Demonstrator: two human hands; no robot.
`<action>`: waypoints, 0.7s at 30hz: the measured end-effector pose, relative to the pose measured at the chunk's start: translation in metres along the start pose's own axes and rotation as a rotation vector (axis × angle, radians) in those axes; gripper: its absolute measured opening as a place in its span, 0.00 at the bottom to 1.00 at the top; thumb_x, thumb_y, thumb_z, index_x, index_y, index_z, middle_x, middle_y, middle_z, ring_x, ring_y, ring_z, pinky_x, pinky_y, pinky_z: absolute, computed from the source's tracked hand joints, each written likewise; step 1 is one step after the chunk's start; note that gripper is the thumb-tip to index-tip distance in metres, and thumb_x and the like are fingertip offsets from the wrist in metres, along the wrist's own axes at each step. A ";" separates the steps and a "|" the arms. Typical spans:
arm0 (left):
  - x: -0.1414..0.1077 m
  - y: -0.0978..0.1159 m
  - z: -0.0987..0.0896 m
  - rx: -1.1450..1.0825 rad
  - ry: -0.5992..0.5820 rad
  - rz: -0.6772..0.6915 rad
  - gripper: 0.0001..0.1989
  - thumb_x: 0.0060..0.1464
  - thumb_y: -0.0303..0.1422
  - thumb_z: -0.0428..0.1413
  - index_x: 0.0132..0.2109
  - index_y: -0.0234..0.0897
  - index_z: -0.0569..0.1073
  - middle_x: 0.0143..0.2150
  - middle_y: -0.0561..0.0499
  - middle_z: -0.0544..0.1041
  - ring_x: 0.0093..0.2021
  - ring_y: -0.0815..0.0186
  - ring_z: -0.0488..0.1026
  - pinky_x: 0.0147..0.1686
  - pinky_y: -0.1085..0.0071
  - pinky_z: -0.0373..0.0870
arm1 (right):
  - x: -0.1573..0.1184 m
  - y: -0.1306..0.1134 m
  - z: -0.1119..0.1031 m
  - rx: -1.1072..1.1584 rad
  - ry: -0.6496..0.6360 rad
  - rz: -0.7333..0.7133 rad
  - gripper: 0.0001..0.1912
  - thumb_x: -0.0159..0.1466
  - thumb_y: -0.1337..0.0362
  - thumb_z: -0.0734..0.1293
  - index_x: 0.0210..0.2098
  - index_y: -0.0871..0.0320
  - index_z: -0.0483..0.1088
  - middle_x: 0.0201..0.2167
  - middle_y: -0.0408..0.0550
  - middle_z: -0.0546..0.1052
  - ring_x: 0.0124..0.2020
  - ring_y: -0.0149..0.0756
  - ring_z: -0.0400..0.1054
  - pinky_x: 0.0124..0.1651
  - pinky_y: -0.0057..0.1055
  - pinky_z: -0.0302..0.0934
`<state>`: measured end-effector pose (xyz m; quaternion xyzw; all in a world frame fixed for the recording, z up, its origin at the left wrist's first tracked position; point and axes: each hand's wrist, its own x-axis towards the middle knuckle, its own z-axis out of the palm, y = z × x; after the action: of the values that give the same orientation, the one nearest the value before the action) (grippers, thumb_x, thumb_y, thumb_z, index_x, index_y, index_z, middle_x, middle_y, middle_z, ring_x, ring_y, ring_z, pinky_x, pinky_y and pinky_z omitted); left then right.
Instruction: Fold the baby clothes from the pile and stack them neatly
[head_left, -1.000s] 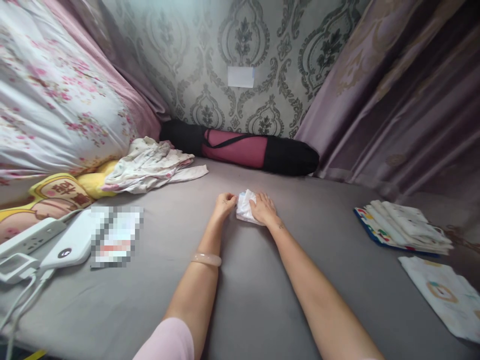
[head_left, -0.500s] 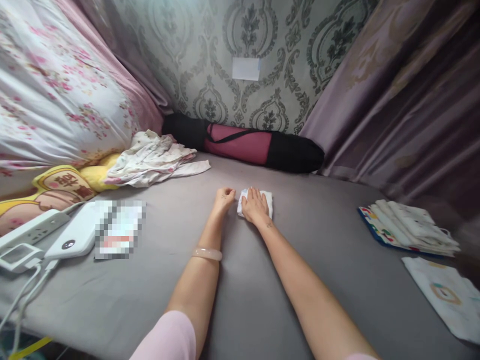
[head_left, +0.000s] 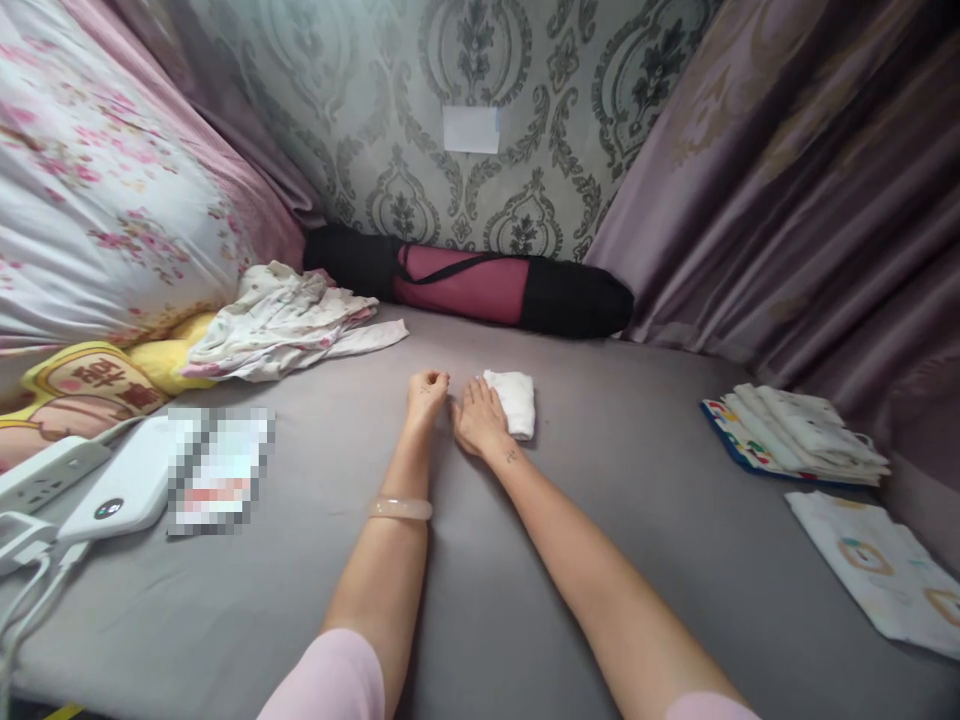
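Note:
A small folded white cloth [head_left: 520, 405] lies on the grey bed sheet in front of me. My right hand [head_left: 480, 415] is flat, palm down, fingers stretched out, over the cloth's left edge and the sheet beside it. Left of it, my left hand [head_left: 428, 392] rests on the sheet, apart from the cloth. Its fingers are curled closed, and whether anything is inside them is hidden. A pale bangle [head_left: 401, 509] circles my left forearm.
A black and maroon long bag [head_left: 465, 285] lies along the wall. At left are crumpled clothing [head_left: 281, 320], a yellow cushion [head_left: 97, 385], a white power bank [head_left: 124, 490] and a power strip [head_left: 52, 475]. Folded cloths [head_left: 802, 430] and a printed white cloth [head_left: 874, 565] lie right.
My right hand has slid left from on top of the folded cloth to its left edge, uncovering most of it. My left hand stays closed beside it. The view has shifted slightly right.

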<state>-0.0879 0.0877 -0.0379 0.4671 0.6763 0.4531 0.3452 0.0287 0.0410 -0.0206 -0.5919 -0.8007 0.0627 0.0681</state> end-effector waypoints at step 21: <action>-0.038 0.030 0.029 0.580 -0.182 0.087 0.16 0.57 0.42 0.52 0.41 0.33 0.76 0.40 0.38 0.80 0.44 0.54 0.77 0.38 0.67 0.68 | -0.049 0.082 -0.029 0.184 -0.003 0.020 0.33 0.71 0.55 0.48 0.68 0.73 0.50 0.70 0.61 0.48 0.71 0.46 0.37 0.70 0.40 0.36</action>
<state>-0.0401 0.0652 -0.0187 0.6133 0.7230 0.2119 0.2370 0.1248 0.0186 -0.0085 -0.5910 -0.7857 0.1374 0.1203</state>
